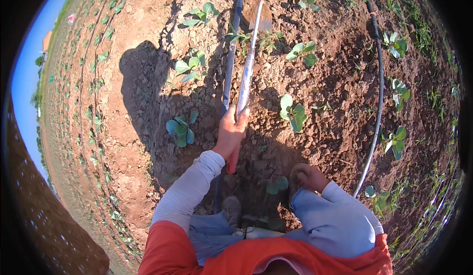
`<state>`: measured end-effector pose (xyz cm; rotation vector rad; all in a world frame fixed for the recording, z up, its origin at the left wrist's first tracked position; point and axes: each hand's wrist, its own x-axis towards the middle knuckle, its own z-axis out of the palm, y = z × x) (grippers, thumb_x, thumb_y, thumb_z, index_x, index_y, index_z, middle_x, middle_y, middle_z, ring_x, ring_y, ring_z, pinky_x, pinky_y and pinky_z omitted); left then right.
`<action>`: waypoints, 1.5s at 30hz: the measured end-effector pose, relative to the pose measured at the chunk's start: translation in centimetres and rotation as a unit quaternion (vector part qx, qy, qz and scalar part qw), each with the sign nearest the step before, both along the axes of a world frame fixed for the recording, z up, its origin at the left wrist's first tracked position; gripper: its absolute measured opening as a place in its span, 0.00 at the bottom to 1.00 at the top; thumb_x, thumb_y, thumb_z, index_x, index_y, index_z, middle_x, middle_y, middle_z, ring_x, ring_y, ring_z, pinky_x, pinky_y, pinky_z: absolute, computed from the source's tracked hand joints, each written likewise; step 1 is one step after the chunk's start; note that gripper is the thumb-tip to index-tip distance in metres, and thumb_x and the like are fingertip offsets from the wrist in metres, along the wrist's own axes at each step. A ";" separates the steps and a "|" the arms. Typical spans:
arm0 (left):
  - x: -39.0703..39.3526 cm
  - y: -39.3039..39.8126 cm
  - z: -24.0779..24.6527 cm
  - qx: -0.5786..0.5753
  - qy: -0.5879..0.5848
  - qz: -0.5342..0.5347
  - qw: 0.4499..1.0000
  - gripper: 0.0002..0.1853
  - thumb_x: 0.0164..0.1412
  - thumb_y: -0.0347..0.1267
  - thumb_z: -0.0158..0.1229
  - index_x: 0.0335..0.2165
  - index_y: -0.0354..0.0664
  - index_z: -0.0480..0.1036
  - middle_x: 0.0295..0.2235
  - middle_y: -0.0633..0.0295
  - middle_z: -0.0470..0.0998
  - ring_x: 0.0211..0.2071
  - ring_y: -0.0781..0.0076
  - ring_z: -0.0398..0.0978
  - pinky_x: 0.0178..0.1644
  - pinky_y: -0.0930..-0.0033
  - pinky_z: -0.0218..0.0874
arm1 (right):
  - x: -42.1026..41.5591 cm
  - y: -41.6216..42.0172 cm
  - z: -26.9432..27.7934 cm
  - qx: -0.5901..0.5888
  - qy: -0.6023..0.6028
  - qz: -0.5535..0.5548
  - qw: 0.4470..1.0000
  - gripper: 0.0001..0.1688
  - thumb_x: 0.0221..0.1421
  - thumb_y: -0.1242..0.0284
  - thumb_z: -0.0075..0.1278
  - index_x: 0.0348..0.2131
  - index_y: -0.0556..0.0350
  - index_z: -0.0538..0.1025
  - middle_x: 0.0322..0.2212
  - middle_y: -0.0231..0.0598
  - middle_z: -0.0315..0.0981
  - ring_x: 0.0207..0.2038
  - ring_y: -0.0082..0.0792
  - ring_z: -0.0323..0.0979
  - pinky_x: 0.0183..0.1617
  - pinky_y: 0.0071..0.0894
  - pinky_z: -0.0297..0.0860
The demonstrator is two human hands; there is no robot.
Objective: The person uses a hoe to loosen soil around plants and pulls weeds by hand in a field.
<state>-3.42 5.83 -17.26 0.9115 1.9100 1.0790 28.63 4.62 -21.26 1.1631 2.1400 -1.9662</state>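
My left hand (231,134) is wrapped round the handle of a long metal hand hoe (248,68) with a red grip end. Its rusty, worn blade (261,18) rests at the soil among small weeds (269,41), between two rows of young leafy seedlings. Along the hoe's left side runs a black drip irrigation hose (230,64), passing close to the same hand. My right hand (312,177) is beside my bent knee, near my shoe, with its fingers curled; whether it holds anything cannot be told. A shaded seedling (277,185) grows just left of it.
Seedlings stand on both sides, among them one at the left (181,130) and one at the right (293,113). A second drip hose (378,86) curves along the right. Cloddy soil and grassy weeds (421,27) lie beyond it. My shoe (232,206) stands near the first hose.
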 end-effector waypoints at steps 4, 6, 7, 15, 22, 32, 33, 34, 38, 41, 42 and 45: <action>-0.5 3.8 1.1 0.003 -0.025 -0.010 1.000 0.13 0.59 0.40 0.51 0.31 0.41 0.63 0.14 0.72 0.62 0.11 0.86 0.58 0.13 0.80 0.50 | 0.1 0.2 0.0 0.012 -0.015 0.022 1.000 0.12 0.49 0.72 0.45 0.35 0.57 0.72 0.28 0.45 0.72 0.32 0.41 0.73 0.38 0.34 0.68; -0.4 6.0 2.2 -0.001 -0.035 -0.012 0.999 0.13 0.59 0.40 0.51 0.31 0.41 0.63 0.14 0.71 0.62 0.11 0.85 0.58 0.12 0.80 0.51 | 0.0 0.1 0.1 -0.006 -0.031 0.007 0.999 0.12 0.49 0.72 0.46 0.35 0.57 0.72 0.28 0.45 0.72 0.32 0.41 0.73 0.38 0.34 0.68; -1.2 6.8 1.4 0.016 -0.010 -0.018 1.000 0.13 0.59 0.40 0.51 0.31 0.41 0.63 0.14 0.71 0.63 0.10 0.85 0.58 0.12 0.79 0.51 | -0.4 0.0 0.3 -0.014 -0.035 0.005 0.999 0.12 0.49 0.72 0.46 0.35 0.57 0.72 0.28 0.45 0.72 0.32 0.41 0.72 0.38 0.34 0.68; -1.5 0.6 0.8 -0.044 0.003 -0.061 0.997 0.13 0.59 0.40 0.50 0.31 0.41 0.63 0.14 0.71 0.63 0.12 0.85 0.59 0.14 0.80 0.52 | -1.0 -0.1 0.5 -0.041 -0.032 0.004 0.999 0.14 0.48 0.71 0.46 0.36 0.58 0.72 0.30 0.45 0.73 0.32 0.40 0.73 0.38 0.33 0.68; -3.3 -3.3 6.5 -0.052 -0.067 -0.061 0.995 0.12 0.60 0.40 0.49 0.33 0.43 0.63 0.16 0.72 0.62 0.13 0.86 0.58 0.15 0.81 0.51 | -1.3 0.1 0.0 0.020 -0.049 0.029 0.998 0.13 0.47 0.71 0.48 0.36 0.57 0.73 0.27 0.46 0.73 0.29 0.41 0.73 0.35 0.35 0.69; -3.5 -6.9 10.4 -0.138 -0.152 0.012 0.979 0.13 0.59 0.39 0.50 0.36 0.43 0.64 0.17 0.70 0.64 0.13 0.85 0.60 0.16 0.82 0.53 | -7.9 8.9 7.2 0.036 0.045 0.022 0.998 0.14 0.49 0.77 0.50 0.38 0.61 0.72 0.29 0.42 0.74 0.31 0.30 0.74 0.34 0.26 0.70; -3.9 -7.4 11.1 -0.126 -0.157 0.014 0.979 0.14 0.59 0.39 0.50 0.39 0.43 0.65 0.17 0.70 0.64 0.13 0.85 0.60 0.16 0.83 0.53 | -9.7 11.7 6.6 0.178 0.079 0.031 0.980 0.16 0.48 0.78 0.50 0.41 0.60 0.71 0.28 0.42 0.74 0.31 0.30 0.74 0.32 0.26 0.70; -4.3 -7.3 12.3 -0.127 -0.146 0.010 0.981 0.14 0.59 0.39 0.49 0.40 0.42 0.64 0.17 0.70 0.64 0.13 0.85 0.60 0.16 0.83 0.53 | -11.9 14.1 6.8 0.255 0.121 0.005 0.959 0.19 0.48 0.78 0.51 0.42 0.59 0.70 0.31 0.43 0.73 0.29 0.30 0.74 0.31 0.25 0.70; -5.5 -7.5 16.5 -0.103 -0.130 0.008 0.986 0.15 0.59 0.37 0.49 0.42 0.40 0.64 0.17 0.70 0.64 0.14 0.86 0.60 0.16 0.84 0.52 | -19.4 22.1 3.6 0.403 -0.097 0.016 0.910 0.39 0.46 0.60 0.52 0.55 0.51 0.56 0.51 0.54 0.58 0.50 0.48 0.62 0.52 0.38 0.62; -6.3 -9.5 16.3 -0.091 -0.101 0.030 0.990 0.16 0.59 0.36 0.49 0.43 0.38 0.62 0.18 0.69 0.65 0.14 0.86 0.60 0.16 0.85 0.53 | -22.8 24.7 1.3 0.353 -0.221 0.042 0.908 0.44 0.47 0.55 0.49 0.58 0.48 0.50 0.51 0.58 0.57 0.56 0.50 0.53 0.57 0.38 0.57; -6.5 -10.2 16.1 -0.097 -0.098 0.028 0.990 0.16 0.59 0.36 0.49 0.43 0.37 0.62 0.18 0.69 0.65 0.14 0.86 0.60 0.16 0.85 0.53 | -22.9 25.4 0.2 0.329 -0.236 0.071 0.912 0.42 0.46 0.59 0.49 0.57 0.49 0.53 0.50 0.55 0.59 0.54 0.52 0.56 0.55 0.38 0.59; -7.1 -12.4 15.7 -0.123 -0.091 0.032 0.988 0.15 0.59 0.34 0.49 0.42 0.37 0.62 0.19 0.68 0.65 0.14 0.85 0.60 0.16 0.85 0.53 | -22.4 24.6 -3.8 0.415 -0.044 -0.075 0.905 0.26 0.43 0.71 0.48 0.45 0.54 0.67 0.36 0.56 0.69 0.40 0.52 0.68 0.44 0.41 0.66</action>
